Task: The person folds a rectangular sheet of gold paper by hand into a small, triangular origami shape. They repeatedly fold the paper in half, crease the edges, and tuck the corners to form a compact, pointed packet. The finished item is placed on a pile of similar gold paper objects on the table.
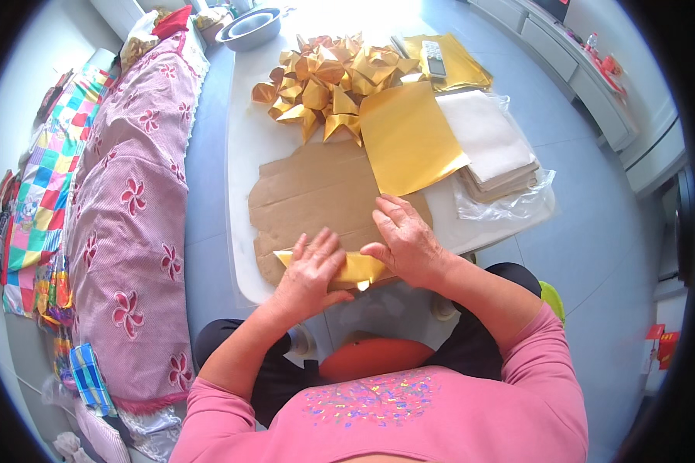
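Note:
A folded strip of gold foil paper [359, 267] lies along the near edge of a flattened brown cardboard sheet [313, 191]. My left hand [310, 275] rests palm down over the strip's left part, its fingertips blurred and its thumb spread toward the near edge. At the strip's right end, my right hand [405, 240] has its fingers extended over the cardboard, with the thumb at the paper. Just beyond those fingertips is a flat gold sheet [414, 139]. Folded gold paper shapes [330, 81] are heaped past the cardboard.
The white table [244, 231] also holds a stack of pale paper [486, 139] on clear plastic [480, 205], more gold sheets [463, 58], and a remote control [434, 59]. A pink flowered cover [133, 202] drapes furniture at left. Grey basins [249, 29] stand at the far left corner.

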Motion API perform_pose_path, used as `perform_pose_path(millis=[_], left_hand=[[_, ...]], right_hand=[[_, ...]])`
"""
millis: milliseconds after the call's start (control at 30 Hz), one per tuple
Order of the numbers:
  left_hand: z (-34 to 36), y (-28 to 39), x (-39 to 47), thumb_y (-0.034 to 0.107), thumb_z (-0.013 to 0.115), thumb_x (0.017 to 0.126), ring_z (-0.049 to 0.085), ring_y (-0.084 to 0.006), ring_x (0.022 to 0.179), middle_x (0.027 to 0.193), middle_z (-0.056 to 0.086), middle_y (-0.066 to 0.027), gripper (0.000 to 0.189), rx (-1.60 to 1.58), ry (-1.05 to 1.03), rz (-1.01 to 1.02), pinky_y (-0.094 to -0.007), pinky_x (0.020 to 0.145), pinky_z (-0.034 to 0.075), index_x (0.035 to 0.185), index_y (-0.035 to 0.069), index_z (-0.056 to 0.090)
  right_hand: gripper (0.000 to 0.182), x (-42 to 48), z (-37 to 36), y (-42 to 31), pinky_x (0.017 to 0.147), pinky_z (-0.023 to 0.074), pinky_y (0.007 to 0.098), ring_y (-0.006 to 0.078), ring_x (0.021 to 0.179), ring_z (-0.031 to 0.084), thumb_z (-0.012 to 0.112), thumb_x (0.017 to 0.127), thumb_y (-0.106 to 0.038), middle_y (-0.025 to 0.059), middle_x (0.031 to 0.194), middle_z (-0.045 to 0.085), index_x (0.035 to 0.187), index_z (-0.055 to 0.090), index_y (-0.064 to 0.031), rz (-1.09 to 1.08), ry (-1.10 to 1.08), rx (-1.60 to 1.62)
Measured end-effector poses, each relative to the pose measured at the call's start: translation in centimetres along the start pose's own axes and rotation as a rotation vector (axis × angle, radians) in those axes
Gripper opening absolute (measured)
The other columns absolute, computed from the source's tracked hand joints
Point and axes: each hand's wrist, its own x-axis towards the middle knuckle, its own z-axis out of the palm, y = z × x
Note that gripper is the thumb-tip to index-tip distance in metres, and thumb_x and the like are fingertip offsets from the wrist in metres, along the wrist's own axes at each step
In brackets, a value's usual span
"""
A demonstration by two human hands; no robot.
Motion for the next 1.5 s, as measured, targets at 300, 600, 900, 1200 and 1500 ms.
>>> perform_pose_path(millis=[300,600,900,1200,1500], left_hand=[[-0.8,0.8,0.5,0.008,0.067,0.078,0.027,-0.0388,0.142,0.149,0.034,-0.0228,0.033,0.078,0.166,0.269,-0.0542,0.115,0.019,0.110,0.010,0.068],[-2.7,-0.6,2.3,0.022,0.065,0.089,0.005,-0.0367,0.145,0.155,0.019,-0.0203,0.037,0.185,0.288,0.115,-0.0473,0.116,0.009,0.124,0.008,0.062],[-3.0,-1.2,4.1,0.020,0.067,0.088,0.015,-0.0404,0.143,0.154,0.018,-0.0258,0.055,0.028,0.546,0.101,-0.0458,0.115,0.017,0.139,0.012,0.049],[-1.7,-0.4,4.6,0.016,0.069,0.089,0.061,-0.0115,0.097,0.107,0.067,-0.0058,0.035,-1.516,0.220,-0.557,-0.0267,0.087,0.047,0.119,-0.001,0.060],[-1.7,-1.5,4.2,0.011,0.072,0.086,0.062,-0.0106,0.084,0.093,0.069,-0.0045,0.021,-1.423,0.191,-0.525,-0.0266,0.079,0.050,0.103,0.000,0.067]], right_hand=[[0.041,1.9,0.7,-1.0,0.058,0.0456,0.0325,0.0154,0.066,0.057,0.062,0.093,-0.038,0.0096,0.073,0.061,0.094,0.062,0.0030,0.561,-0.334,0.923],[0.024,3.6,-0.3,-1.5,0.056,0.0417,0.0216,0.0055,0.066,0.052,0.065,0.093,-0.029,0.0001,0.081,0.061,0.096,0.064,-0.0055,0.753,-0.487,1.611],[0.013,4.7,0.2,0.1,0.067,0.0505,0.0234,0.0086,0.070,0.060,0.063,0.093,-0.019,0.0001,0.079,0.063,0.091,0.064,-0.0057,0.785,-0.127,1.707],[0.017,5.1,0.6,-1.9,0.069,0.0507,0.0248,0.0079,0.075,0.060,0.061,0.095,-0.020,0.0009,0.084,0.065,0.093,0.065,-0.0030,0.690,0.013,1.473],[0.017,5.6,0.5,-1.3,0.066,0.0494,0.0255,0.0081,0.072,0.057,0.062,0.094,-0.014,0.0019,0.081,0.064,0.090,0.064,0.0019,0.587,-0.086,1.101]])
